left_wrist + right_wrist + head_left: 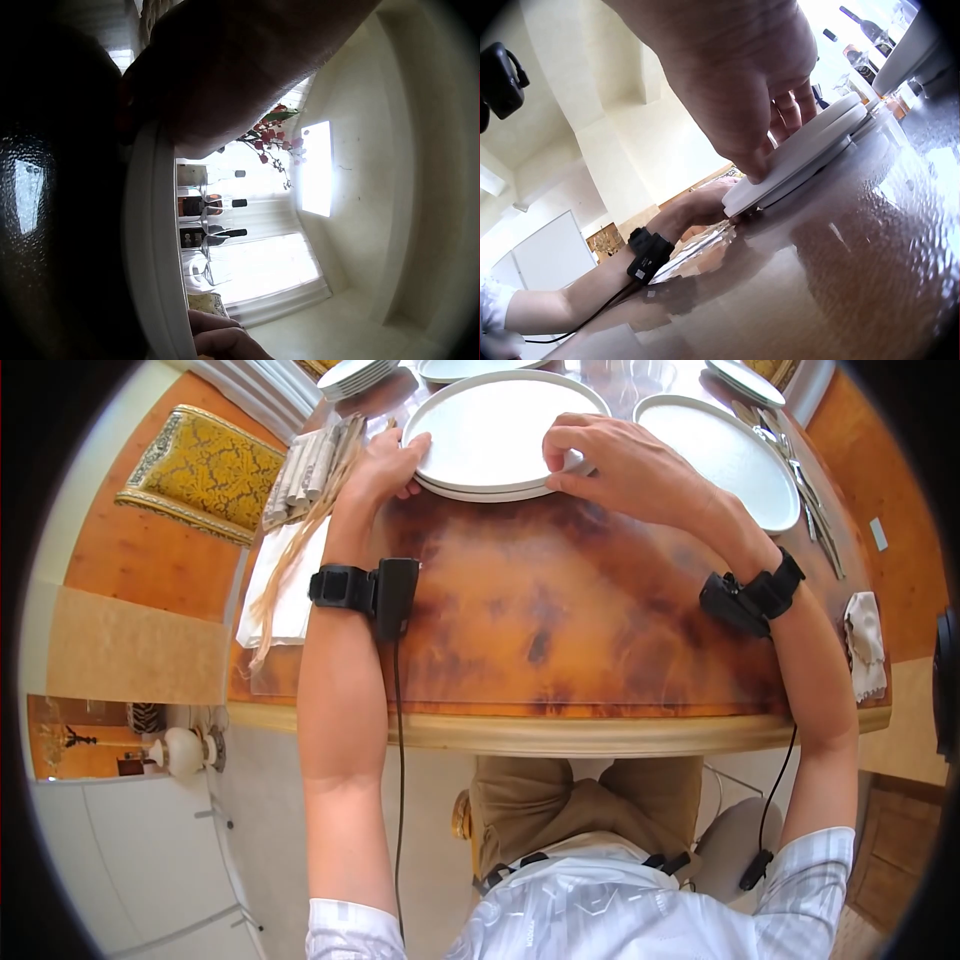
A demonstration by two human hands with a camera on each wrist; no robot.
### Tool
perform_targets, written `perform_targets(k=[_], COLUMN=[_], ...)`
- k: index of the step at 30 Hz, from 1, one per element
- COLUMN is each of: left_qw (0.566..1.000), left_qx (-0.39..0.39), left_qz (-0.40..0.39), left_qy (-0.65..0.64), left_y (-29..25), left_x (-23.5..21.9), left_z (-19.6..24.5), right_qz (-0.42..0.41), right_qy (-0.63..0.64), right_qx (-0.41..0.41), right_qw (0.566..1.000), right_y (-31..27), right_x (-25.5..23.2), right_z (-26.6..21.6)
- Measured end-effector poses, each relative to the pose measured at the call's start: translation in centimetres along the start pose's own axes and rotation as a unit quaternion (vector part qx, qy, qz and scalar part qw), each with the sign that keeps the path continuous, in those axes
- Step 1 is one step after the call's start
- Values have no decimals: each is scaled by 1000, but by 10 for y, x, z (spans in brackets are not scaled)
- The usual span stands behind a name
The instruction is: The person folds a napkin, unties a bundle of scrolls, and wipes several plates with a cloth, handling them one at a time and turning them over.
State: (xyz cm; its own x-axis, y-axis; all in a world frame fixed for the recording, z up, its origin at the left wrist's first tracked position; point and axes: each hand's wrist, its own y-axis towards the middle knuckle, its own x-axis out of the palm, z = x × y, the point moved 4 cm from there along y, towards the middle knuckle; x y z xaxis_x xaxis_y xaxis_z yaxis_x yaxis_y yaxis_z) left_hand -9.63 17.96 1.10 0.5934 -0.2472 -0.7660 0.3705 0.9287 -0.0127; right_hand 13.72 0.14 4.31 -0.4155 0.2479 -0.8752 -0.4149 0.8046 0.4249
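Large white round plates, stacked, lie on the glossy brown table (540, 620), with the top plate (490, 425) seen in full width in the head view. At the stack's left edge my left hand (385, 465) grips the rim, thumb above and fingers below. My right hand (640, 472) is over the stack's right front part. Its thumb (754, 166) touches the near rim in the right wrist view, while the loosely bent fingers reach over the plate's top. The left wrist view shows the plate edge (157, 247) side on, the near hand dark against it.
Another white plate (715, 460) is at the right, beside several pieces of cutlery (800, 470). Rolled napkins (305, 470) and tan strands (270, 600) lie at the left. More plates (360, 378) are stacked behind. Bottles (214, 202) stand farther off. A crumpled cloth (865, 645) rests near the right edge.
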Motion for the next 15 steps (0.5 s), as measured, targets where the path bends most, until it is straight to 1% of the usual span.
perform_targets(k=[6, 15], left_qw=[1000, 1000], left_qx=[7, 4], left_qz=[1, 6], left_qy=[-3, 1], left_y=[-3, -4], left_x=[0, 0], left_z=[2, 2], right_qz=[-15, -10], right_qy=[-7, -11], right_qx=[25, 24], right_qw=[1000, 1000], right_y=[0, 0], right_x=[-4, -3], right_z=[-4, -4])
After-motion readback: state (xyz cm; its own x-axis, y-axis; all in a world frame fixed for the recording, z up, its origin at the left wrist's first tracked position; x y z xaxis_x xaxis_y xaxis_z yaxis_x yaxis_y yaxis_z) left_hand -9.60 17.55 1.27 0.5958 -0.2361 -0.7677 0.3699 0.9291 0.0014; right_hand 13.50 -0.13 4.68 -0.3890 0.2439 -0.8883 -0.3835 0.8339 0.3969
